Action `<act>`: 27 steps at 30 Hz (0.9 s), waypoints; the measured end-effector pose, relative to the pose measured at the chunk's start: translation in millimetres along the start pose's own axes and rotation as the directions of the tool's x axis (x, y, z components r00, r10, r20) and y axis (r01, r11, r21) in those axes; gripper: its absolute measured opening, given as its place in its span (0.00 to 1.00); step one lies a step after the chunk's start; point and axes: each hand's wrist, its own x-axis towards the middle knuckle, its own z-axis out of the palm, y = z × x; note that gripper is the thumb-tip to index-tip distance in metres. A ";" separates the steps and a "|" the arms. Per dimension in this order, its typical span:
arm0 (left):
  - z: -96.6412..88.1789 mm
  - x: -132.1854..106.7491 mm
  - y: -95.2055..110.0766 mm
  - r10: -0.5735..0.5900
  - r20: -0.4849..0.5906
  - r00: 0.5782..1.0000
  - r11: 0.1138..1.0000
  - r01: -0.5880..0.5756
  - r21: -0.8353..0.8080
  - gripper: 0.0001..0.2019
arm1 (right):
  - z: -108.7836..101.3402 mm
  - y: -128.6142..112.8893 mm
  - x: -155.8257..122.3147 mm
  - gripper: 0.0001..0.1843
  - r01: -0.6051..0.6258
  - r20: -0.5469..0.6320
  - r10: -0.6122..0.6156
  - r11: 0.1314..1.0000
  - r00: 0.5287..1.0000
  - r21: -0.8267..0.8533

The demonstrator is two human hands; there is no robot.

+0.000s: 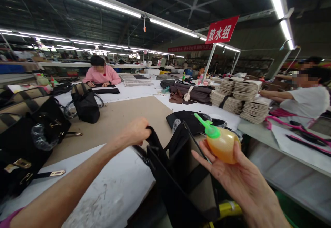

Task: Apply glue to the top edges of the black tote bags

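Observation:
A black bag [170, 183] with a beige lining stands tilted in front of me, its mouth facing up. My left hand [137, 131] is closed on a black flap or strap at the bag's upper edge. In my right hand [227, 169] rests a squeeze bottle [223, 145] of amber liquid, its green nozzle pointing up and left. Thumb and some fingers hold the bottle, while other fingers stretch out toward the bag's right edge. The lower part of the bag runs out of view at the bottom.
Several black bags [28, 131] with metal clasps stand at left, and another black bag [86, 104] sits farther back. Stacked beige pieces [252, 100] lie at right. A person in pink [103, 76] works across the table; a person in white [307, 99] is at right.

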 end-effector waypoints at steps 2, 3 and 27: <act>-12.2 -2.8 -22.9 -0.136 -0.067 0.988 0.991 0.136 -0.005 0.06 | -2.1 -2.8 0.8 0.25 0.032 -0.015 -0.032 0.999 0.999 -0.027; -16.2 -6.0 -34.3 -0.168 -0.123 0.978 0.984 0.174 0.033 0.05 | -2.2 -3.6 1.6 0.26 0.040 -0.026 -0.041 0.999 0.999 -0.032; 55.7 65.4 41.6 0.419 0.145 0.896 0.906 -0.402 -0.131 0.16 | -1.2 3.2 0.0 0.17 -0.066 0.016 0.066 0.998 0.998 -0.018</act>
